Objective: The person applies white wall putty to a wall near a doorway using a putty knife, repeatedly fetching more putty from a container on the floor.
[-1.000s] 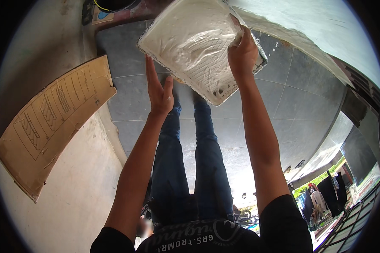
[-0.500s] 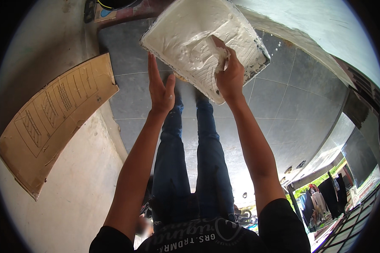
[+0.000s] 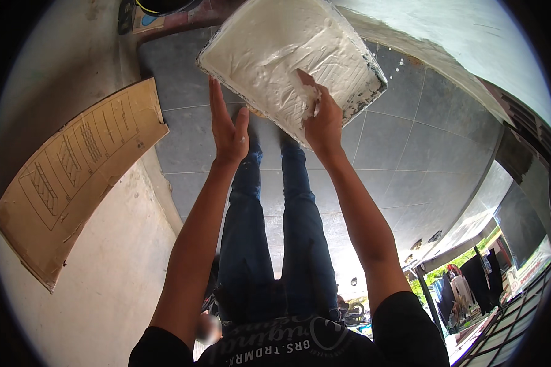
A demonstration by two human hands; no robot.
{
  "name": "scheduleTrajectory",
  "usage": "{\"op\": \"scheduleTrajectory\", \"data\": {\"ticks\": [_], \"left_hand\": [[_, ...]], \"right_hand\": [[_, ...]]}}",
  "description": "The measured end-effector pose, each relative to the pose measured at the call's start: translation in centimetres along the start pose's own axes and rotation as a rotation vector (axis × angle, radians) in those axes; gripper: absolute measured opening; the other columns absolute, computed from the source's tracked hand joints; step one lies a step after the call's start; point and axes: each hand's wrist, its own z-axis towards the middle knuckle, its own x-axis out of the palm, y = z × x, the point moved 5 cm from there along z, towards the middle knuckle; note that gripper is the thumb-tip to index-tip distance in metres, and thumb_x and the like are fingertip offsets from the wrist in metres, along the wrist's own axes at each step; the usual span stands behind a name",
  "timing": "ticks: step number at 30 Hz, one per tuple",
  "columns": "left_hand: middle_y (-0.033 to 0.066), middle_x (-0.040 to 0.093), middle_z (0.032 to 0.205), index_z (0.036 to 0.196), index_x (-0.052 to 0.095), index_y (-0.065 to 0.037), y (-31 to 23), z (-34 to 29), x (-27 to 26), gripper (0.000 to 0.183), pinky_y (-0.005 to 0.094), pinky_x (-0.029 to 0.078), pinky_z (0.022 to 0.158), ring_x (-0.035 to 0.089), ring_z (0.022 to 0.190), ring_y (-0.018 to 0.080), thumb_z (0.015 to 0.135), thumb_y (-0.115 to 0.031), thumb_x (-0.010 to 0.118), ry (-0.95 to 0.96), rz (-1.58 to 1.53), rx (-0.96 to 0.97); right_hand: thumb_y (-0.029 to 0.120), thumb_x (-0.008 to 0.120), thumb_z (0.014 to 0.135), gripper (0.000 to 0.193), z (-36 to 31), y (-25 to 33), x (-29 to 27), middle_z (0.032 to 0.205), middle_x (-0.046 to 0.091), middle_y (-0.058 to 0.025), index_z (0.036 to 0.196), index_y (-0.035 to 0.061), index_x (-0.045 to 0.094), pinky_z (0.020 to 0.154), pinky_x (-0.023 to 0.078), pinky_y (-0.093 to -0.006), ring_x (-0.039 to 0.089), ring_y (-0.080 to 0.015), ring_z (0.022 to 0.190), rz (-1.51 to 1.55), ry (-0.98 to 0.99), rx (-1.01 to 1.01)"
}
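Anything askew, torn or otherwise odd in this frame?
Yes. The flat white slab wrapped in clear plastic film is held tilted in the air above the grey tiled floor, not lying flat. Its film is wrinkled and bunched where the right hand grips it. The left hand is open at its edge. A flattened brown cardboard sheet leans askew against the pale wall.

1. I am looking at a tiled porch or yard of a home: grey floor tiles (image 3: 410, 153) underfoot.
2. Flattened cardboard (image 3: 73, 177) leans on a plastered wall (image 3: 104, 293).
3. Laundry (image 3: 471, 281) hangs outside, beyond the floor's edge.
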Motion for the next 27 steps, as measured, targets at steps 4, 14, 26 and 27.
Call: {"op": "scheduleTrajectory", "data": {"ticks": [4,14,26,27], "left_hand": [[0.0284,0.014,0.153,0.147,0.013,0.005,-0.3,0.0,0.2,0.076,0.0468,0.016,0.115,0.017,0.142,0.0417,0.095,-0.041,0.044,-0.013,0.023,-0.002],[0.0285,0.014,0.153,0.147,0.012,0.004,-0.1,0.0,0.2,0.079,0.0472,0.016,0.115,0.016,0.142,0.0418,0.094,-0.044,0.044,0.002,0.042,-0.011],[0.0282,0.013,0.153,0.147,0.011,0.004,0.0,0.0,0.1,0.078,0.0476,0.015,0.115,0.016,0.142,0.0417,0.094,-0.042,0.045,-0.006,0.066,0.001],[0.0282,0.013,0.153,0.147,0.011,0.004,0.0,0.0,0.2,0.078,0.0476,0.015,0.115,0.016,0.142,0.0417,0.094,-0.042,0.045,-0.005,0.067,0.002]], "right_hand": [[-0.015,0.057,0.066,0.047,-0.2,-1.0,0.6,0.087,0.066,-0.0184,0.111,-0.0034,0.057,0.074,0.05,-0.0334,0.065,-0.0343,0.08,0.119,0.078,0.01],[-0.009,0.064,0.064,0.038,0.9,-4.0,-1.0,0.087,0.067,-0.0225,0.102,-0.0056,0.062,0.074,0.05,-0.0367,0.066,-0.0363,0.083,0.166,0.247,0.274],[-0.012,0.061,0.065,0.055,-0.1,-3.3,-1.0,0.098,0.066,-0.0257,0.118,-0.0048,0.051,0.082,0.049,-0.0411,0.063,-0.0412,0.097,0.04,0.254,0.167],[-0.012,0.061,0.065,0.056,-0.2,-3.4,-1.0,0.096,0.065,-0.0267,0.119,-0.0024,0.05,0.08,0.048,-0.0444,0.061,-0.0444,0.095,0.058,0.267,0.178]]}}
